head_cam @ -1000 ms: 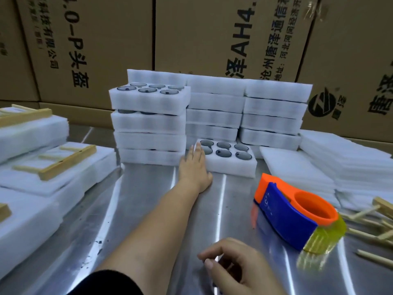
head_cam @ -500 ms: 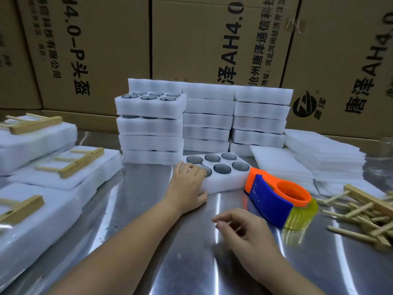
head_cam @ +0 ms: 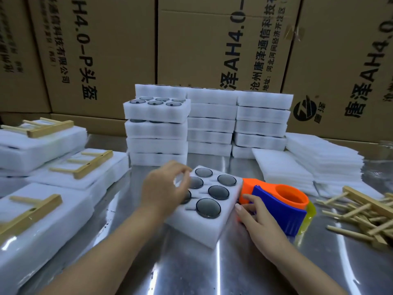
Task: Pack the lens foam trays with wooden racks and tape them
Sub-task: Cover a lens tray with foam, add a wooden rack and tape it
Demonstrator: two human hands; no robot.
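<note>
Tray (head_cam: pixel 203 227) sits mid-desk (head_cam: pixel 187 271), turned at an angle, six dark lenses (head_cam: pixel 218 192) seated in its pockets. Left hand (head_cam: pixel 163 188) is over the tray's left side and hides part of two lenses. Its fingers are curled toward the tray's far-left corner, but it is blurred, so I can't tell if it actually grips the foam. Right hand (head_cam: pixel 255 218) is at the tray's right edge, fingers fairly straight and touching the left end of the orange/blue dispenser (head_cam: pixel 278 202), not wrapped round it. The dispenser is just beside the tray. Hands are apart, with the tray between them.

Behind the tray: stacks (head_cam: pixel 157 128) of filled trays, cartons (head_cam: pixel 202 50) behind those. Right of the tray: flat foam sheets (head_cam: pixel 282 169), then a loose pile of racks (head_cam: pixel 361 211). Left of the tray: wrapped bundles (head_cam: pixel 42 220), each with a rack on top.
</note>
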